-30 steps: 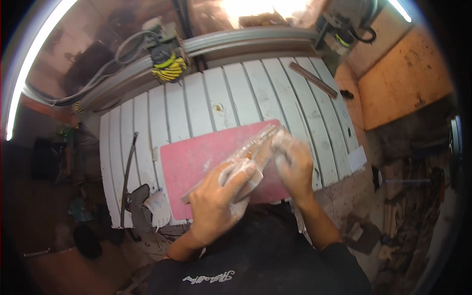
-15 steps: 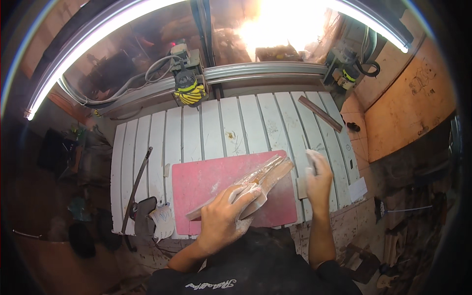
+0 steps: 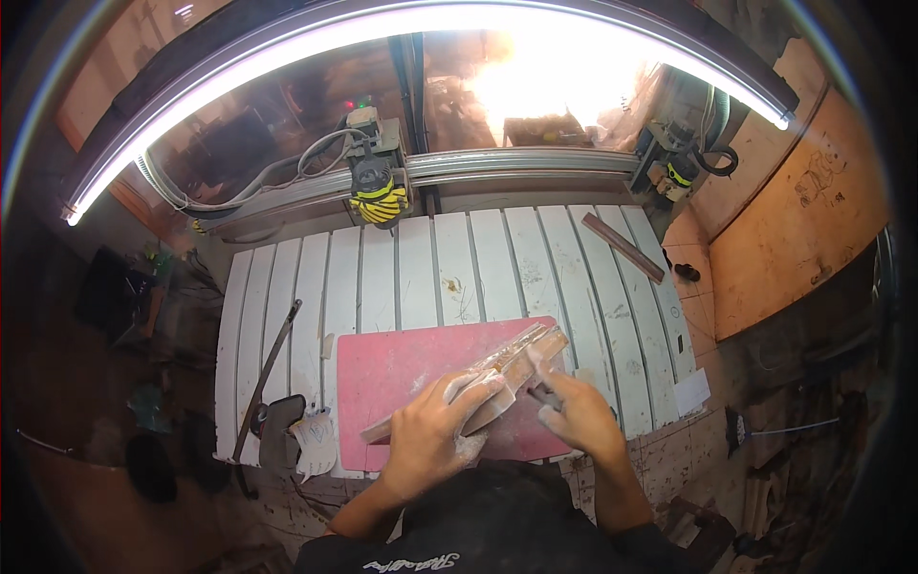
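One head-worn fisheye camera looks steeply down over the person's chest onto the white slatted table (image 3: 459, 263) — close in, edges bowing — facing the gantry rail (image 3: 516, 165) and curved strip light (image 3: 382, 29) at the far side.

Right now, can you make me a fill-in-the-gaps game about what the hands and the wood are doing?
1. The long narrow wooden piece lies on a flat board coloured ____.
2. The left hand presses down on the ____ piece.
3. The right hand touches the wooden piece near its ____ end.
4. The white slatted table also bears a dark strip far to the person's ____.

Missing words: red; wooden; right; right
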The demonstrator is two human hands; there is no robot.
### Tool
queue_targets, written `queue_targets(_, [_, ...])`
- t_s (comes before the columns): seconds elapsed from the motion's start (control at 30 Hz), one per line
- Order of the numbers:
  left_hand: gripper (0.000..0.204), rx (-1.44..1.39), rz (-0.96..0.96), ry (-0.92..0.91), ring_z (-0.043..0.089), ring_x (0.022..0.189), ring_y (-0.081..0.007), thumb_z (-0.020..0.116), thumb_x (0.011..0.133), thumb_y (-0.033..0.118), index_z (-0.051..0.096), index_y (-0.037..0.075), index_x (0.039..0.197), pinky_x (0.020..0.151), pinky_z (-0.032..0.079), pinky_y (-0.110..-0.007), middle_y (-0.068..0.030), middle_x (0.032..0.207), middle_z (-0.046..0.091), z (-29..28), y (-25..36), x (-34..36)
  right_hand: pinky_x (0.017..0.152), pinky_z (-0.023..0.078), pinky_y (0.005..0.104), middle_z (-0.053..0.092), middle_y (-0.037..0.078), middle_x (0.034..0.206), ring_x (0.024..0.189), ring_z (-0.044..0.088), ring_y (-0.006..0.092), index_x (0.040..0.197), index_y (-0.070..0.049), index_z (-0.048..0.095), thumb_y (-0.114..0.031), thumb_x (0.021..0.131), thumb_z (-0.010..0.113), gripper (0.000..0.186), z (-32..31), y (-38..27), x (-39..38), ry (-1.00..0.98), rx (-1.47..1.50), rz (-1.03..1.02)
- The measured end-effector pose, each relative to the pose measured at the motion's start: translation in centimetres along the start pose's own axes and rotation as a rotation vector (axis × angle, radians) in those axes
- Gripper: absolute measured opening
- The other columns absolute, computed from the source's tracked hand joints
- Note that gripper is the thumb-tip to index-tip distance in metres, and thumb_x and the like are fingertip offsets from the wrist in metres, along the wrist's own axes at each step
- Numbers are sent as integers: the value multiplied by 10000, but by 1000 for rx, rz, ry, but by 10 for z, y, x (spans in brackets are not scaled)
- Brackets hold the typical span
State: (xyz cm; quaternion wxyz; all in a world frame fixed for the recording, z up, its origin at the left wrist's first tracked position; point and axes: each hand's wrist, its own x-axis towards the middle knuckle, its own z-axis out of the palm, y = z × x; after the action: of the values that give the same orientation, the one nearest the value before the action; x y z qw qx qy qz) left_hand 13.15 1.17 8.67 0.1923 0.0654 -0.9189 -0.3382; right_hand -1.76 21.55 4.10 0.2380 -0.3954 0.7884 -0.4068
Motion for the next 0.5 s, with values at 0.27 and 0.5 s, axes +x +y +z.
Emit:
queue_targets(0.27, [574, 7, 1, 8, 746, 1111, -331, 904, 748, 122, 716, 179, 1287, 854, 618, -424, -100, 1241, 749, 1, -3, 2, 873, 567, 395, 689, 237, 1096, 895, 702, 354, 1664, -103, 373, -12, 826, 645, 886, 3, 9, 7, 92, -214, 9])
queue_targets(0.5, [566, -7, -10, 17, 745, 1115, -342, 913, 747, 123, 718, 157, 1277, 880, 615, -429, -121, 1240, 748, 0, -2, 1, 1050, 523, 396, 708, 224, 1223, 1171, 707, 325, 1670, -137, 387, 5, 819, 660, 905, 10, -12, 5, -159, 260, -167])
